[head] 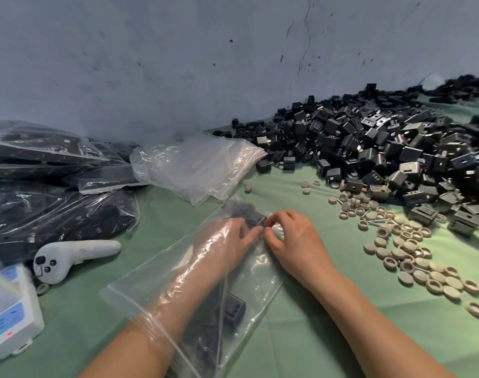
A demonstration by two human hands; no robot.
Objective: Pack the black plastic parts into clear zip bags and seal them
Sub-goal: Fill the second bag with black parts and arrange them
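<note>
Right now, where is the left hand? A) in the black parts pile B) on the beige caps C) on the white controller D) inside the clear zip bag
D: the left hand and forearm show through the film of the clear zip bag, which the right hand pinches from outside.

A white handheld controller (74,255) lies at eight o'clock on the green table cover (328,323), beside a white box with blue labels (9,309). Beige round caps (404,249) scatter at four o'clock, a cracked grey-blue wall (151,64) at twelve.
</note>
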